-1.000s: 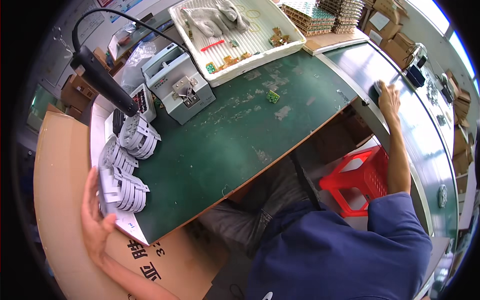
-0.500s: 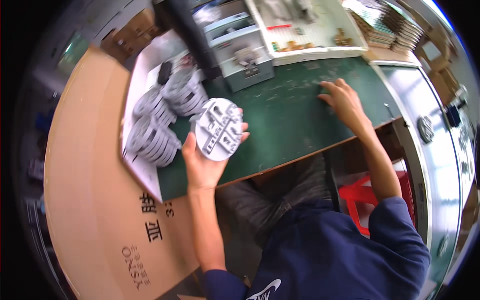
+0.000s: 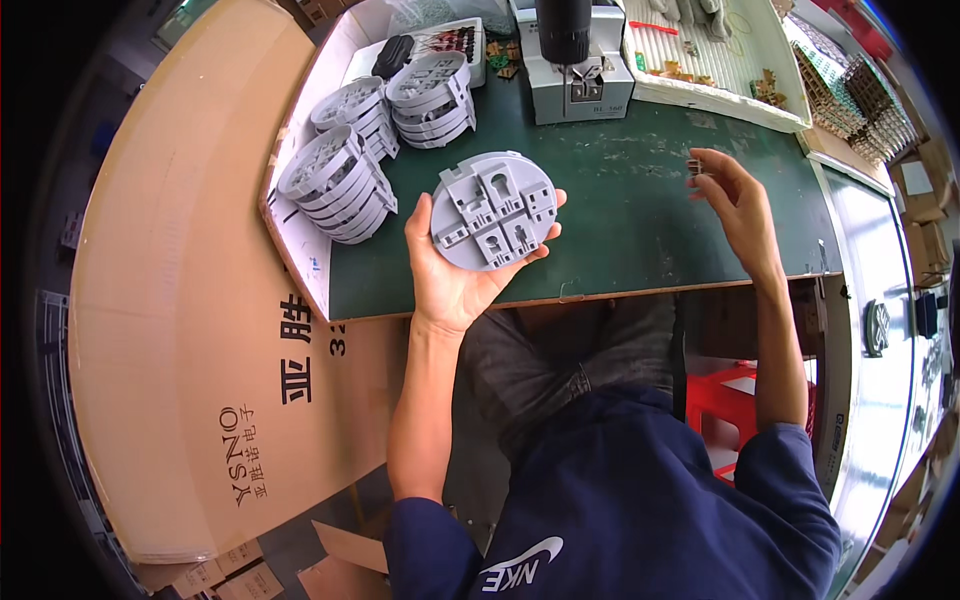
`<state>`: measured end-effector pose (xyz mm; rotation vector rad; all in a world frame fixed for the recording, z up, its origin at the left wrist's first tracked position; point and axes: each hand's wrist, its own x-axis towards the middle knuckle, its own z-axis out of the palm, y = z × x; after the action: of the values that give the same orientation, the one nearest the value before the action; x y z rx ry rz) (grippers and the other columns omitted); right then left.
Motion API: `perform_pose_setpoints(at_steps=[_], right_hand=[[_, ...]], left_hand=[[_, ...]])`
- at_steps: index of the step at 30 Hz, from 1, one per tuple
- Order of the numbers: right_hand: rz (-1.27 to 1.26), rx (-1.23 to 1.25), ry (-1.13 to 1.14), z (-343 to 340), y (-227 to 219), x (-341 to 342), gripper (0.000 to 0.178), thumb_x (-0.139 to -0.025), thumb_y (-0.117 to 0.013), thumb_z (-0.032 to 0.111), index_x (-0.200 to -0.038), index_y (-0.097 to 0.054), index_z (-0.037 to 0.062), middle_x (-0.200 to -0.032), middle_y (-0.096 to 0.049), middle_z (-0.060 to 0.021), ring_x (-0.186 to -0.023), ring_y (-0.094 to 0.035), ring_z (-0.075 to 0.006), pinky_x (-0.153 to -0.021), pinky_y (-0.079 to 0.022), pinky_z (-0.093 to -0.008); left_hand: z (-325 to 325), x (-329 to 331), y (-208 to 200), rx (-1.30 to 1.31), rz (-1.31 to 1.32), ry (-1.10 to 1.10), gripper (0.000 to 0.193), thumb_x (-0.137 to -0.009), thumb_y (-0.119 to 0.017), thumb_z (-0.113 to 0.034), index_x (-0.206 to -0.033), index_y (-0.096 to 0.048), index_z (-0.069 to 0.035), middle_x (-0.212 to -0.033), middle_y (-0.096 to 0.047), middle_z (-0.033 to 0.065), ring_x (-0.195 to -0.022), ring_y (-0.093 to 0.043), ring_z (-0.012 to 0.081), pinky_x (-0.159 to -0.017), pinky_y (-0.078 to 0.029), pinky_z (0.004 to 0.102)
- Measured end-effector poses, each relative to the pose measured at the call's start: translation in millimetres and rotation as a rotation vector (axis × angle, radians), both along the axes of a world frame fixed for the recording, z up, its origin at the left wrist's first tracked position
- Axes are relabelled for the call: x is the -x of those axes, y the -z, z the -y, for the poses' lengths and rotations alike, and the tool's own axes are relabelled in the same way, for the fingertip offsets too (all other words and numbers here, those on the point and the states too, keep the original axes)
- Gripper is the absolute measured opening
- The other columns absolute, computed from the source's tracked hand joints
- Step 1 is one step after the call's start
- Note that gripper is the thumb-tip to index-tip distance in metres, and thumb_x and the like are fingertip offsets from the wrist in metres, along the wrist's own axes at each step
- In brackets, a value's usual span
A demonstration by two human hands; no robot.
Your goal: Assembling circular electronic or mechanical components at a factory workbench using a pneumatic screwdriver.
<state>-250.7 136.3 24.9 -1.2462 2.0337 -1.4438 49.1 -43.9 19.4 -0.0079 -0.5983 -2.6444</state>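
My left hand (image 3: 455, 275) holds a round grey plastic part (image 3: 492, 210) face up above the near edge of the green work mat (image 3: 620, 230). The part's top shows moulded ribs and slots. My right hand (image 3: 735, 205) is raised over the mat to the right and pinches a small dark component (image 3: 694, 167) between thumb and fingers. Three stacks of the same grey round parts (image 3: 340, 180) stand at the left end of the mat on a white sheet.
A grey fixture with a black driver above it (image 3: 572, 60) stands at the back of the mat. A white tray with small pieces (image 3: 720, 70) lies behind it. A large cardboard sheet (image 3: 190, 300) is at my left, a red stool (image 3: 725, 400) below the bench.
My left hand took one grey round part from the stacks and brought it toward me. My right hand came back from the far right and now pinches a small component.
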Motion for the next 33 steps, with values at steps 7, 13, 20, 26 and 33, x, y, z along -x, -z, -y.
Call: perform_pose_setpoints(at_steps=[7, 13, 20, 26, 33], right_hand=[[0.395, 0.167, -0.277, 19, 1, -40, 0.040, -0.103, -0.065, 0.017, -0.137, -0.060, -0.0038, -0.127, -0.067, -0.0119, -0.108, -0.068, -0.0191, -0.098, -0.055, -0.0333], [0.589, 0.299, -0.405, 24, -2, -50, 0.046, -0.101, -0.069, 0.024, -0.136, -0.059, -0.0034, -0.124, -0.067, -0.0134, -0.111, -0.067, -0.0211, -0.102, -0.054, -0.0369], [0.629, 0.280, -0.481, 29, -2, -53, 0.043, -0.100, -0.070, 0.021, -0.137, -0.060, 0.0010, -0.122, -0.069, -0.0091, -0.105, -0.068, -0.0189, -0.097, -0.057, -0.0371], [0.759, 0.241, -0.552, 24, -6, -64, 0.041, -0.101, -0.068, 0.017, -0.138, -0.058, 0.0032, -0.120, -0.070, -0.0113, -0.096, -0.072, -0.0203, -0.090, -0.062, -0.0374], [0.848, 0.223, -0.617, 27, -8, -78, 0.035, -0.104, -0.063, 0.015, -0.136, -0.055, 0.0036, -0.126, -0.067, -0.0181, -0.111, -0.071, -0.0256, -0.100, -0.059, -0.0437]], left_hand=[[-1, 1, -3, 0.149, 0.067, -0.053, 0.089, -0.098, -0.047, -0.068, -0.152, -0.043, 0.003, -0.147, -0.050, 0.0335, -0.119, -0.063, 0.0432, -0.099, -0.054, 0.0494], [-10, 24, 1, 1.326, 0.743, -0.530, 0.079, -0.087, -0.072, -0.056, -0.139, -0.060, 0.001, -0.145, -0.055, 0.0218, -0.129, -0.055, 0.0341, -0.106, -0.046, 0.0423], [-43, 53, 7, 1.951, 0.858, -0.929, 0.072, -0.081, -0.086, -0.046, -0.133, -0.065, -0.001, -0.148, -0.052, 0.0212, -0.138, -0.047, 0.0378, -0.110, -0.043, 0.0441], [-48, 53, -22, 1.305, 0.589, -0.633, 0.055, -0.093, -0.077, -0.041, -0.130, -0.067, -0.002, -0.127, -0.068, 0.0159, -0.121, -0.062, 0.0273, -0.106, -0.046, 0.0391], [-50, 55, -23, 1.226, 0.570, -0.571, 0.042, -0.095, -0.077, -0.022, -0.131, -0.068, -0.003, -0.117, -0.072, 0.0071, -0.100, -0.067, 0.0159, -0.093, -0.054, 0.0307]])
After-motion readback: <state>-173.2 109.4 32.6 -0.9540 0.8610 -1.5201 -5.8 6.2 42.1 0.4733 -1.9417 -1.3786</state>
